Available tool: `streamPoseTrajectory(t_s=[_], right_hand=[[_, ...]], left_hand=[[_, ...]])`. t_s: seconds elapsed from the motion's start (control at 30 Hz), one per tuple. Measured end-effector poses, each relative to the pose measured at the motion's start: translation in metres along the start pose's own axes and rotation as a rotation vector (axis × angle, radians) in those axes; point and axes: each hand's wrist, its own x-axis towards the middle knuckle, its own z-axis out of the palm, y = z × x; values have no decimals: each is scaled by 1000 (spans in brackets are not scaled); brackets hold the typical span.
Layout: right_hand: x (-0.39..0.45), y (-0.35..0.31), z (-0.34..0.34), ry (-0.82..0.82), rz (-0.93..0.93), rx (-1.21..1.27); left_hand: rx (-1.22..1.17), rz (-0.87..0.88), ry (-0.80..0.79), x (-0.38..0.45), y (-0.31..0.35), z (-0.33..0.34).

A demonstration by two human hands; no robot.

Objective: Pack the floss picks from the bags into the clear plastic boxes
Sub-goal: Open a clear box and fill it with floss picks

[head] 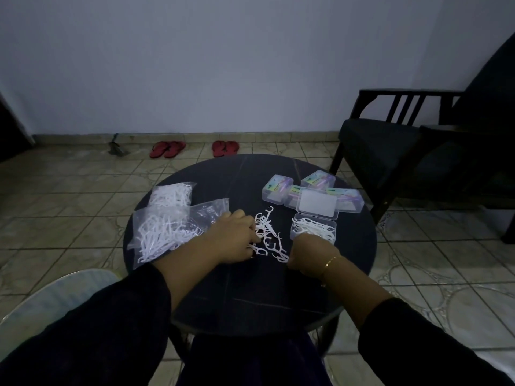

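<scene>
Loose floss picks (269, 235) lie scattered on the round table (250, 296), near its middle, in a strip running from the far side toward the near edge. The strip sits between the two hands; single picks point every way, so no common long axis can be read.

Left hand (237, 238): lies palm down at the left flank of the strip, knuckles up, fingers curled into the picks. It seems to pinch or gather a few, but the fingertips are hidden under the hand (cannot confirm what it holds).

Right hand (309, 253): at the near right end of the strip, fingers closed toward the palm, touching the nearest picks. Whether picks are inside the fist cannot be told. A bracelet (330, 261) shows at the wrist.

Open box (313, 228): just beyond the right hand, toward the right edge of the table, lid (317, 203) swung back, already holding a layer of picks lying roughly crosswise. From the pile the box lies to the right and slightly farther away; the right hand is clearly the nearer one.

Judgement: next move is a short carry rightward into the open box, picks turned to lie along its long side.

Bags of picks (164, 221) rest at the left edge of the table. Closed boxes (281, 189) are clustered at the far right edge, behind the open box.
</scene>
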Motion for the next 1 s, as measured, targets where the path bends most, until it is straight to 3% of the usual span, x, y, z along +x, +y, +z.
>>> streamPoseTrajectory(t_s=[0.4,0.73,1.0], right_hand=[[-15,23,-22,-137,-171,198],[-4,40,-57,-14,-168,349],[25,59,-53,84,-8,192]], left_hand=[[8,26,63,11,6,0],[-96,25,128,24,16,6],[-216,31,174,35,19,6]])
